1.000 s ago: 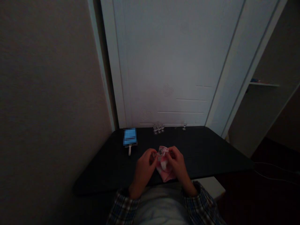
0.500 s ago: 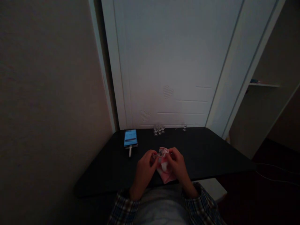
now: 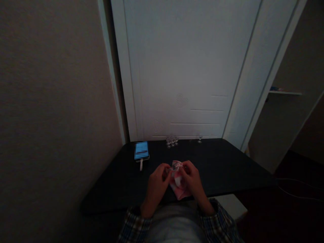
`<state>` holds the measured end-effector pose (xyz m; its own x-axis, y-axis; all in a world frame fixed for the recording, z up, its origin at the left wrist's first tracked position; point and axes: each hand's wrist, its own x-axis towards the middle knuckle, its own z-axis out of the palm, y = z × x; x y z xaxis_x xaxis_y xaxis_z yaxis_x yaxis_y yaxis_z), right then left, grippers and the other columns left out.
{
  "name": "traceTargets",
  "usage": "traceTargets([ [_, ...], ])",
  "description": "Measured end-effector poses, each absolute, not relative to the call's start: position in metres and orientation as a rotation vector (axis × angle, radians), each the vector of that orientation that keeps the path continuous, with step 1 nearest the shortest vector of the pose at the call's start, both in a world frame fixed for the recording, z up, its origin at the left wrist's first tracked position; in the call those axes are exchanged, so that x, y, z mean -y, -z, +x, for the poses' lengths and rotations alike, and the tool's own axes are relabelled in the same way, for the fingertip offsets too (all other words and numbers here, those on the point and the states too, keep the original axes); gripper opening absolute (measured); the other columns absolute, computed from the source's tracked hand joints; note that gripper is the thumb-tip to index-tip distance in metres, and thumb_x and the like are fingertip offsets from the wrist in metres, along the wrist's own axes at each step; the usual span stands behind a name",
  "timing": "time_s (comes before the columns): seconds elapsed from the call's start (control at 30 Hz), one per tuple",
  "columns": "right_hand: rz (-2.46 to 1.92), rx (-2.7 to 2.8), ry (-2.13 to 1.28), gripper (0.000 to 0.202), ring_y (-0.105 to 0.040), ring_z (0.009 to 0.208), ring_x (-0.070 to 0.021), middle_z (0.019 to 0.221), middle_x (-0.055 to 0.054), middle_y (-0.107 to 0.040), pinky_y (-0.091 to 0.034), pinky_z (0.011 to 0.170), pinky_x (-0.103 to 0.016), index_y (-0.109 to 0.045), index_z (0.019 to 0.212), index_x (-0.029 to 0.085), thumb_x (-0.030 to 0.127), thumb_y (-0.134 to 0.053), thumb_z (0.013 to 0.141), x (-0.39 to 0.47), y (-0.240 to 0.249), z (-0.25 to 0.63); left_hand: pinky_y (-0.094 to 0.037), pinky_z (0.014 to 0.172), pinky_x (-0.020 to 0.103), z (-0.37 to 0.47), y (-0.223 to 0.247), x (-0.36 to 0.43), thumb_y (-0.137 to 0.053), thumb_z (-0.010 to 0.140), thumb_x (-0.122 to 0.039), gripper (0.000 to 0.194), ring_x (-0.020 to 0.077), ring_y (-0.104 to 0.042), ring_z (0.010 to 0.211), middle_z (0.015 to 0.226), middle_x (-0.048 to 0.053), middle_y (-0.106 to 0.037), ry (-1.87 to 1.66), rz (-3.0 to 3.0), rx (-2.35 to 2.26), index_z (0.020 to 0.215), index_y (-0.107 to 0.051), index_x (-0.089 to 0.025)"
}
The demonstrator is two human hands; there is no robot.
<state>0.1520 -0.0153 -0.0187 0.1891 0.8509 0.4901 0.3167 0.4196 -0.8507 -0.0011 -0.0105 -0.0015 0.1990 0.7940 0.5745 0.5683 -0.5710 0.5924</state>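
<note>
Both your left hand point(image 3: 158, 180) and right hand point(image 3: 191, 176) pinch the top of a pink pouch point(image 3: 179, 189) near the edge of a black table point(image 3: 222, 168); it looks light, soft, best gripped by its rim.

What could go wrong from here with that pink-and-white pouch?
The left hand and right hand pinch the pink-and-white pouch near its top; it might slip. Its lower end is close to the front edge of the black table, so it could fall off. The clustered stemmed glasses stand at the back; a bump might topple several.
</note>
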Motion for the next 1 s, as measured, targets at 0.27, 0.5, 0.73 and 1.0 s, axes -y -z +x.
traceTargets([
  [0.27,-1.125,1.39,-0.523,0.015,-0.055,0.069,-0.0143,0.076,0.0,-0.059,-0.042,0.061,-0.023,-0.058,0.081,0.019,0.032,-0.051,0.082,0.0165,0.0184,0.1521,-0.044,0.057,0.024,-0.0012,0.0006,0.0111,-0.047,0.082,-0.026,0.012,0.0132,-0.057,0.066,0.078,0.0,-0.06,-1.314,2.226,-1.289,0.088,-0.056,-0.02],
  [0.5,-1.127,1.392,-0.522,0.016,-0.055,0.07,-0.0148,0.077,-0.001,-0.06,-0.043,0.062,-0.024,-0.059,0.082,0.019,0.033,-0.051,0.082,0.0167,0.0193,0.1523,-0.044,0.058,0.024,-0.0014,0.0001,0.0117,-0.046,0.083,-0.029,0.013,0.0136,-0.057,0.066,0.078,0.0,-0.06,-1.299,2.225,-1.297,0.088,-0.055,-0.02],
  [0.73,-1.133,1.397,-0.525,0.017,-0.055,0.069,-0.0147,0.077,-0.001,-0.06,-0.043,0.061,-0.024,-0.059,0.083,0.019,0.033,-0.051,0.082,0.0153,0.0195,0.1528,-0.044,0.059,0.025,-0.0012,0.0008,0.0109,-0.046,0.084,-0.031,0.015,0.0136,-0.057,0.066,0.077,0.0,-0.06,-1.285,2.225,-1.296,0.088,-0.055,-0.02],
  [1.0,-1.144,1.396,-0.516,0.014,-0.055,0.068,-0.0141,0.076,0.0,-0.06,-0.042,0.061,-0.023,-0.059,0.083,0.019,0.032,-0.051,0.081,0.0166,0.0199,0.1533,-0.045,0.06,0.025,-0.0013,-0.0006,0.0127,-0.045,0.084,-0.03,0.015,0.0144,-0.058,0.069,0.08,0.001,-0.06,-1.282,2.229,-1.282,0.089,-0.055,-0.02],
])
